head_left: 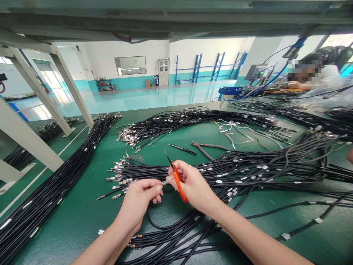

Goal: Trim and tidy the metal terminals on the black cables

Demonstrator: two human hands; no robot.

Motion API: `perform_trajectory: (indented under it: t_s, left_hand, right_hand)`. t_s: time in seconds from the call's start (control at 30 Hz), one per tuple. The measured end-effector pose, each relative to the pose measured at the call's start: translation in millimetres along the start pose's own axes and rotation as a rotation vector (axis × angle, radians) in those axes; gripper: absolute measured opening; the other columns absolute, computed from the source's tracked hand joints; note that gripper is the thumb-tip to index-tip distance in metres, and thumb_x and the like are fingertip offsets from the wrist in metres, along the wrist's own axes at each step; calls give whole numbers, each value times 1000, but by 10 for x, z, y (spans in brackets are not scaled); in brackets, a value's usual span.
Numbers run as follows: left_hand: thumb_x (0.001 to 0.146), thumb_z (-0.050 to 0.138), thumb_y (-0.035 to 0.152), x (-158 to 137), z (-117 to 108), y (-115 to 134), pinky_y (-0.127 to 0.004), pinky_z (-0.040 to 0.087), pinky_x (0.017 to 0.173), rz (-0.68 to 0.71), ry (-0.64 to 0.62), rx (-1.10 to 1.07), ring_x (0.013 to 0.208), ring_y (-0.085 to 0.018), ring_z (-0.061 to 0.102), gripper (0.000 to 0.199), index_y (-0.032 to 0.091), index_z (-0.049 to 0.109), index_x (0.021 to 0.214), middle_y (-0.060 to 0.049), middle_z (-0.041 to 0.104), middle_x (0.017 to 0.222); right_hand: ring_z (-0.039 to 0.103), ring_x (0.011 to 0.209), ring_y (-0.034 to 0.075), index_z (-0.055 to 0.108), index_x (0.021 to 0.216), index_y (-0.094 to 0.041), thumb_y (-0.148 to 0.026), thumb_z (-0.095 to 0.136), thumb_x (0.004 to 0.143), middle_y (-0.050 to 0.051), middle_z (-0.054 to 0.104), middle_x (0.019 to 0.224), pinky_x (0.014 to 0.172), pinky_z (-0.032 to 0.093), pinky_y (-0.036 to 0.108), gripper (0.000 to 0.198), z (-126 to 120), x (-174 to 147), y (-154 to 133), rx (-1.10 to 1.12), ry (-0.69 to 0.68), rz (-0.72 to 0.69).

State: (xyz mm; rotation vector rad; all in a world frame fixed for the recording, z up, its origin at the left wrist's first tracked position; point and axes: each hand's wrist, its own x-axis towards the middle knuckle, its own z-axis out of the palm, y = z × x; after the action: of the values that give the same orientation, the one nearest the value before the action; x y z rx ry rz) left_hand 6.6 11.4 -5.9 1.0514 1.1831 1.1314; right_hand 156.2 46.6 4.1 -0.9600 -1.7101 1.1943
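Between thumb and fingers, my left hand (138,202) pinches a cable end (164,182), a small pale piece. My right hand (197,186) grips orange-handled scissors (180,187), whose dark tips point up and to the left. The right thumb and fingertips also meet the cable end, beside the left fingertips. Just behind both hands lies a bundle of black cables (242,173) with metal terminals and white labels. Another black cable bundle (171,239) with copper-coloured ends lies under and in front of my forearms. The rest of the held cable is partly hidden by my hands.
Beyond the hands lie grey-handled pliers (216,146), a black pen (182,149) and loose stripped wires (234,127). More cable bundles lie at the back (193,117) and left (74,162). Pale metal posts (68,88) stand left; a shelf (176,22) spans overhead. A person sits far right.
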Motion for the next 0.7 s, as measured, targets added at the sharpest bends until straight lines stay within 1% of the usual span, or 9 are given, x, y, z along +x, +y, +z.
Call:
perform_trajectory:
  t_s: [0.17, 0.27, 0.33, 0.43, 0.5, 0.57, 0.63, 0.67, 0.7]
  left_hand:
    - [66, 64, 22, -22, -10, 28, -22, 35, 51, -19, -23, 25, 51, -10, 48, 12, 11, 65, 70, -2, 58, 58]
    - [66, 63, 24, -39, -22, 93, -23, 37, 52, -31, -46, 64, 51, -10, 49, 14, 11, 64, 73, -1, 58, 57]
    - [67, 62, 24, -65, -35, 163, -23, 38, 54, -12, -34, 99, 53, -10, 49, 15, 11, 62, 75, -1, 57, 58]
    - [68, 62, 23, -147, -92, 268, -22, 38, 57, 67, 29, 142, 56, -10, 49, 14, 14, 58, 76, 1, 55, 62]
    - [69, 61, 23, -240, -168, 303, -22, 39, 60, 113, 49, 145, 58, -10, 49, 14, 17, 54, 79, 3, 53, 64]
    - [73, 58, 24, -369, -270, 298, -24, 39, 65, 119, 56, 164, 63, -11, 52, 19, 19, 51, 90, 4, 53, 65]
    - [77, 53, 28, -528, -383, 264, -26, 40, 70, 87, 65, 250, 69, -14, 55, 22, 21, 51, 97, 2, 58, 66]
    - [78, 52, 30, -616, -439, 243, -27, 40, 71, 72, 63, 322, 73, -16, 57, 19, 20, 55, 94, 0, 61, 69]
    - [79, 50, 33, -707, -491, 222, -27, 41, 72, 58, 50, 408, 76, -17, 57, 17, 20, 59, 84, -3, 63, 73]
  right_hand:
    - [45, 59, 10, 44, 71, -18, -21, 57, 72, -4, 47, 64, 57, 39, 22, 14, 12, 2, -23, 16, 31, 24]
    - [43, 54, 8, 43, 72, -18, -23, 59, 72, -6, 44, 60, 52, 37, 21, 16, 18, 4, -56, 80, 36, 50]
    - [44, 52, 8, 43, 74, -18, -25, 59, 72, -6, 46, 60, 51, 37, 20, 17, 3, 10, -77, 126, 44, 58]
    - [48, 54, 9, 44, 76, -18, -26, 59, 72, -4, 52, 64, 54, 40, 22, 17, -55, 20, -97, 131, 39, 48]
    - [52, 59, 10, 46, 74, -18, -23, 59, 71, -2, 56, 68, 58, 42, 24, 15, -102, 16, -108, 53, -65, 58]
    - [55, 64, 12, 48, 72, -17, -20, 59, 71, 0, 60, 72, 61, 43, 24, 11, -142, -4, -120, -72, -257, 93]
    - [57, 67, 13, 52, 72, -17, -19, 60, 69, 2, 62, 77, 60, 43, 24, 9, -164, -38, -131, -197, -448, 123]
    - [57, 67, 14, 53, 71, -17, -19, 61, 68, 2, 63, 78, 58, 42, 23, 9, -167, -57, -136, -249, -513, 129]
    - [57, 67, 14, 54, 70, -17, -19, 63, 66, 2, 63, 78, 57, 42, 23, 10, -166, -74, -141, -292, -553, 125]
